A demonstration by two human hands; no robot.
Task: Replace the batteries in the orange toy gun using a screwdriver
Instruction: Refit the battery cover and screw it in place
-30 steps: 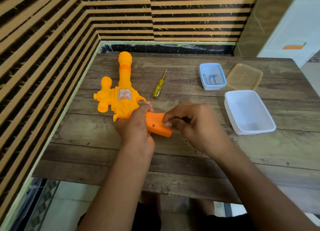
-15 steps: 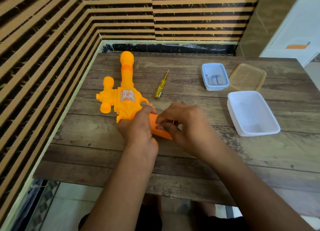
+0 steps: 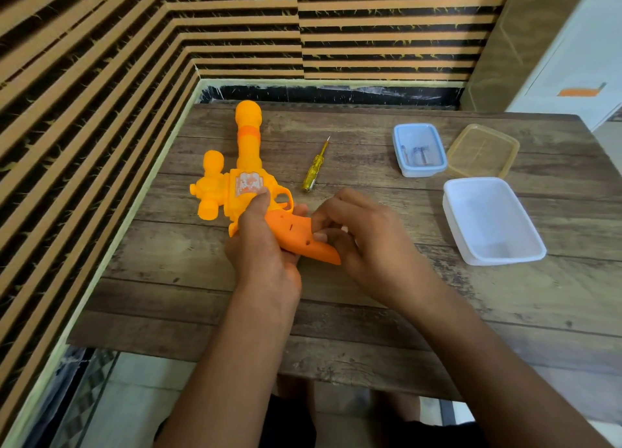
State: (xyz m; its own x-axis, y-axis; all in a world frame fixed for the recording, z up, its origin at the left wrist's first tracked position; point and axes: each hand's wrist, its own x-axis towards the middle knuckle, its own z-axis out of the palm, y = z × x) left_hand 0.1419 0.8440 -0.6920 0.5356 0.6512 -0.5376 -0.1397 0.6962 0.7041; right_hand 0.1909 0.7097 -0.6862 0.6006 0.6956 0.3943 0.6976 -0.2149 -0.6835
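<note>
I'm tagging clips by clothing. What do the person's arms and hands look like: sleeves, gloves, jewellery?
The left arm and right arm are bare as far as the picture shows, no sleeves. The left hand and right hand are ungloved; no ring, watch or bracelet is visible.

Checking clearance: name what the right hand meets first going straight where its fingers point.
The orange plastic toy gun's handle; the right hand seems to touch it, with the left hand just beyond.

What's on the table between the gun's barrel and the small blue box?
Only the screwdriver, flat on the table, apart from gun and box; seen in the head view.
</note>
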